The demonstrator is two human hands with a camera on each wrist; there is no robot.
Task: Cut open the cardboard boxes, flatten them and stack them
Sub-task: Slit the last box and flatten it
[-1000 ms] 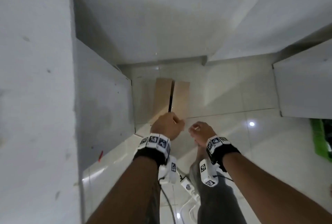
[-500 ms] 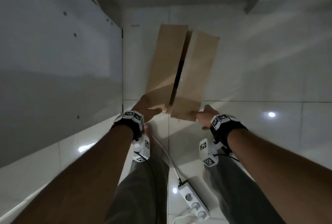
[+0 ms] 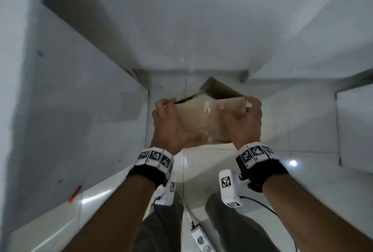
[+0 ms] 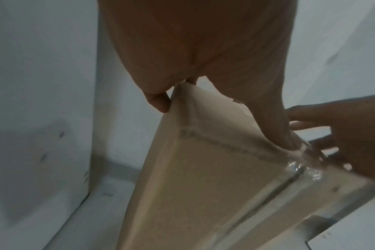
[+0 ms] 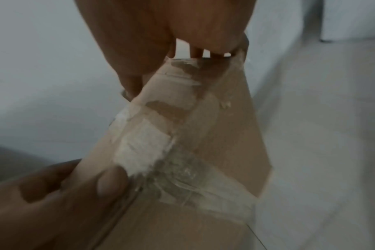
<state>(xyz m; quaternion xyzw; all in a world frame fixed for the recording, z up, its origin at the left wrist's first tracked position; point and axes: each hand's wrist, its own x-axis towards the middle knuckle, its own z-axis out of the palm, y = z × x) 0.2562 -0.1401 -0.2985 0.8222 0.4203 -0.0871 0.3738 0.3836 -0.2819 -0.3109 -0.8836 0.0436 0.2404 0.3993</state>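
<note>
Box (image 3: 203, 118): brown cardboard, smooth, glossy clear tape on its seam, held up above the floor (image 3: 302, 181).
Left hand (image 3: 171, 128): grip curled round the left edge.
Right hand (image 3: 242, 124): grip curled round the right edge.
Floor: shiny white tiles.

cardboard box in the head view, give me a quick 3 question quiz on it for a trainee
1. True or false: the cardboard box lies on the floor with no hand on it.
2. Which hands grip the box? A) the left hand only B) the right hand only C) both hands
3. Fill in the gap: the near face of the box carries a strip of clear ____.

Key
1. False: it is held up off the floor.
2. C: each hand grips one end, fingers curled over the top edge.
3. Tape: glossy and wrinkled, also plain in the right wrist view.
</note>
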